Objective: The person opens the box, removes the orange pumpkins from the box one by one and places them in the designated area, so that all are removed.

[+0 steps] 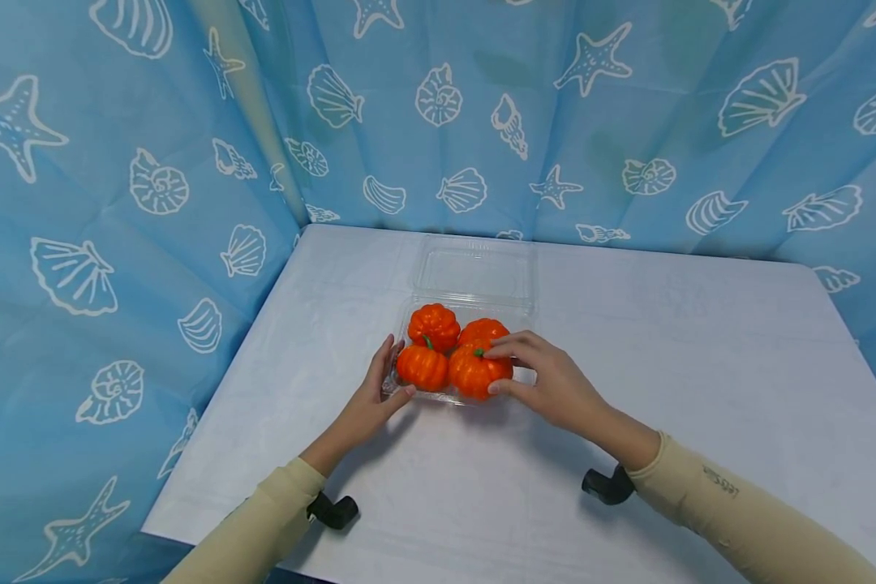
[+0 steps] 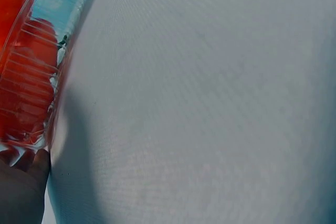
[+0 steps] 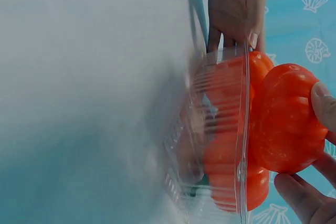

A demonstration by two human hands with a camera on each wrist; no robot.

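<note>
A clear plastic clamshell container (image 1: pixel 438 397) holds small glossy orange pumpkins with green stems. My left hand (image 1: pixel 365 410) grips its left front corner, thumb at the front and fingers along the side. My right hand (image 1: pixel 558 385) holds the front right pumpkin (image 1: pixel 474 375) between thumb and fingers. In the right wrist view this held pumpkin (image 3: pixel 289 119) sits above the container's rim, beside the others. A left pumpkin (image 1: pixel 422 367), a back left pumpkin (image 1: pixel 434 326) and a back right pumpkin (image 1: pixel 484 330) lie in the container; the last is partly hidden.
The container's clear lid (image 1: pixel 474 272) lies folded back on the white table (image 1: pixel 672 349). A blue curtain (image 1: pixel 482 138) with white shells and starfish hangs behind and at the left. Black curved pieces (image 1: pixel 607 487) stick out at both wrists.
</note>
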